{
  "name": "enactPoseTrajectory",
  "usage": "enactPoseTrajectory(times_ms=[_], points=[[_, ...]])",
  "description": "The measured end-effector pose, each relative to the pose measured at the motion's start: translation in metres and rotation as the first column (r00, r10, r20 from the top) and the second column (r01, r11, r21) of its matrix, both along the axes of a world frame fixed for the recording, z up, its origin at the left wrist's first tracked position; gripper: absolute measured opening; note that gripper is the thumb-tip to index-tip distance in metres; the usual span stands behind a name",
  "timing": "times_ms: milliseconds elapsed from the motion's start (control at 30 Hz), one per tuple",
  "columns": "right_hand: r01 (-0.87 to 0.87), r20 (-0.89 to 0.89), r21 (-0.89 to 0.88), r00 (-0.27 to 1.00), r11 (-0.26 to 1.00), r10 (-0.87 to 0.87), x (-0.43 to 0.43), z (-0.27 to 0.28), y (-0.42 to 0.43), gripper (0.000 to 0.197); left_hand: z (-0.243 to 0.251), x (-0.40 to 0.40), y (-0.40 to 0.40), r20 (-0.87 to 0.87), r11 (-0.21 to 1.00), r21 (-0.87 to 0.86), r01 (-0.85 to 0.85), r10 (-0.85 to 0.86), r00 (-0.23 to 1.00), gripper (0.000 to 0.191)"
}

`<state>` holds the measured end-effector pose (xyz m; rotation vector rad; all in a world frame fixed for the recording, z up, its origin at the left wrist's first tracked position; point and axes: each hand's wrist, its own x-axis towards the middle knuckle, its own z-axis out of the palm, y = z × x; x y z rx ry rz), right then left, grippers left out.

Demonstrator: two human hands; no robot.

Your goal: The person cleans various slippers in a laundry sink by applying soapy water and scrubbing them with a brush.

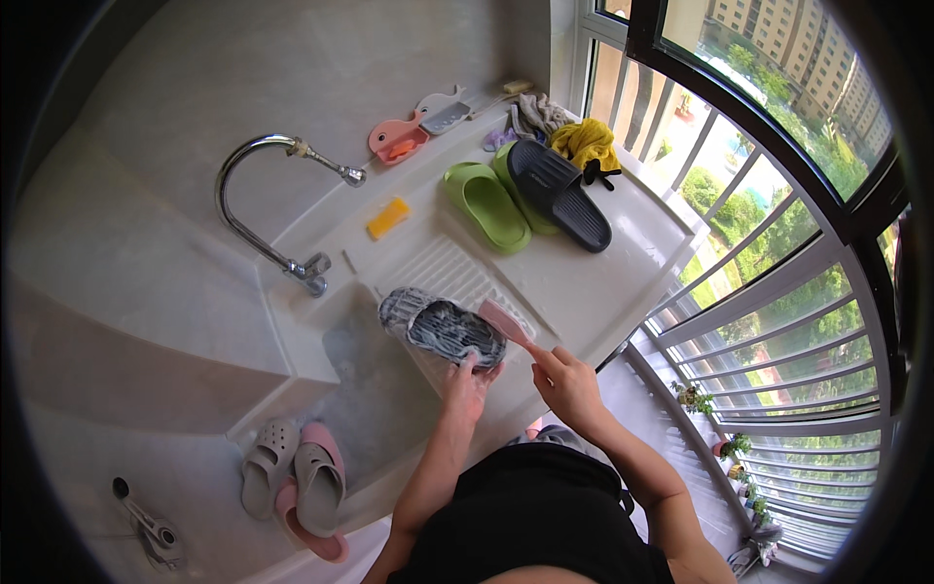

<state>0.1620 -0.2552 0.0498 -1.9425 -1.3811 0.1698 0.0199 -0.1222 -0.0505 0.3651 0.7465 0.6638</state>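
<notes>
A dark slide sandal covered in white suds lies over the sink's ribbed washboard. My left hand grips its near end, thumb on the edge of the footbed. My right hand is closed around the handle of a pink scrubbing brush, whose head is at the sandal's right side; its bristles are hidden. Beyond the washboard are a yellow sponge, a pair of green slippers and another dark slide sandal resting partly on one green slipper.
A chrome faucet arches at the left above the basin. Grey clogs and pink slippers stand at the basin's left end. Whale-shaped soap holders, a yellow cloth and a grey cloth are at the back.
</notes>
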Motion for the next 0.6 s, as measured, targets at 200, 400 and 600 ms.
enactPoseTrajectory(times_ms=[200, 400, 600], points=[[0.025, 0.236, -0.178, 0.972, 0.984, 0.018, -0.006, -0.013, -0.007, 0.039, -0.007, -0.004, -0.007, -0.153, 0.997, 0.074, 0.025, -0.013, 0.988, 0.031], [-0.01, 0.191, -0.069, 0.981, 0.998, 0.023, -0.009, -0.047, 0.053, 0.034, -0.003, -0.001, 0.005, -0.239, 0.992, 0.1, 0.08, -0.054, 0.97, 0.032], [-0.011, 0.186, -0.296, 0.98, 0.955, 0.069, -0.019, -0.014, 0.031, 0.033, -0.001, -0.003, -0.002, -0.366, 0.981, 0.183, 0.059, 0.012, 0.93, 0.036]])
